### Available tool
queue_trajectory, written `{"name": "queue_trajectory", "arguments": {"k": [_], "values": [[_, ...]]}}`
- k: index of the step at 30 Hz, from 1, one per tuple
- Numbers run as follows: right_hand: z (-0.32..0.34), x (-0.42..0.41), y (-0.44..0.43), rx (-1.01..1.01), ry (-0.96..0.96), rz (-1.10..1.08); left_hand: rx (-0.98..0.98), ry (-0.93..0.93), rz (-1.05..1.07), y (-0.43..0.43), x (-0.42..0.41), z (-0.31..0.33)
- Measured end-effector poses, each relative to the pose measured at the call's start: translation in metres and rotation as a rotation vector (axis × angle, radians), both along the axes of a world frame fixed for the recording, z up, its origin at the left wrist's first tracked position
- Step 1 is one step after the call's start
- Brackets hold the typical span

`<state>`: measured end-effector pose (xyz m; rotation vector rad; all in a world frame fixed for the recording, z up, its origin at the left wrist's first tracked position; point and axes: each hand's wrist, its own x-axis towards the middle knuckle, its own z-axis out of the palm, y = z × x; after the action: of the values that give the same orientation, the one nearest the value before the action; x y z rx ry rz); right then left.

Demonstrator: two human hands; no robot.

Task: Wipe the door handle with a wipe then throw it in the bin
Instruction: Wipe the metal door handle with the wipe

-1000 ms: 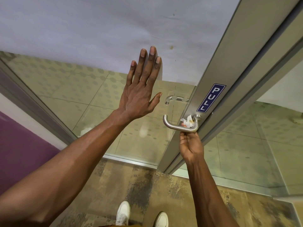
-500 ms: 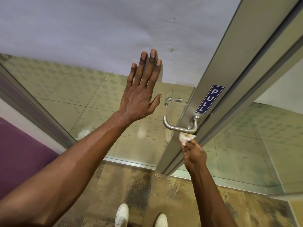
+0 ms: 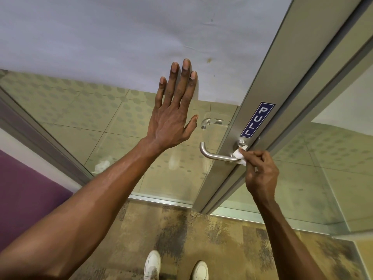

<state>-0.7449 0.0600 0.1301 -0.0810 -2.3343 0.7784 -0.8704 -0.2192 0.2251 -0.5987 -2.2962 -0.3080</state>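
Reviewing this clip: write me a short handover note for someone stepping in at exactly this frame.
Left hand: open, flat against the glass door, holding nothing.
Right hand: pinching the white wipe against the base end of the door handle, beside the frame under the PULL sign.
Done: wipe is in contact with the handle; wiping is underway.
Left: cover the lever out to its curved free end, then take the wipe to the bin, which is not in view.

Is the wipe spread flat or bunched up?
Bunched up: the wipe is a crumpled wad pinched in the right hand, pressed against the door handle near its base.
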Motion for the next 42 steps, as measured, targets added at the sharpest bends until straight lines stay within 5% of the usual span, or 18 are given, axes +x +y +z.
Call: {"name": "queue_trajectory", "arguments": {"k": [9,15,17,19,22,25,42], "values": [[-0.021,0.019,-0.064,-0.541,-0.036,-0.312,0.004,-0.009,-0.002,0.001,0.001,0.0],[-0.017,0.027,-0.113,-0.357,0.026,-0.08,0.026,-0.008,-0.002,0.003,0.0,-0.002],[-0.015,0.026,-0.122,-0.443,0.032,-0.048,0.016,-0.008,-0.01,0.001,-0.001,-0.002],[-0.018,0.025,-0.127,-0.787,0.005,-0.089,-0.007,0.0,-0.01,-0.002,-0.002,-0.002],[-0.021,0.017,-0.125,-1.639,-0.017,-0.194,-0.022,0.001,-0.016,-0.004,-0.002,-0.002],[-0.017,0.012,-0.113,-1.956,-0.038,-0.207,-0.021,0.004,-0.006,-0.003,-0.002,-0.002],[-0.005,-0.026,-0.174,-1.849,-0.096,0.064,-0.068,0.038,-0.056,-0.011,-0.006,-0.004]]}}
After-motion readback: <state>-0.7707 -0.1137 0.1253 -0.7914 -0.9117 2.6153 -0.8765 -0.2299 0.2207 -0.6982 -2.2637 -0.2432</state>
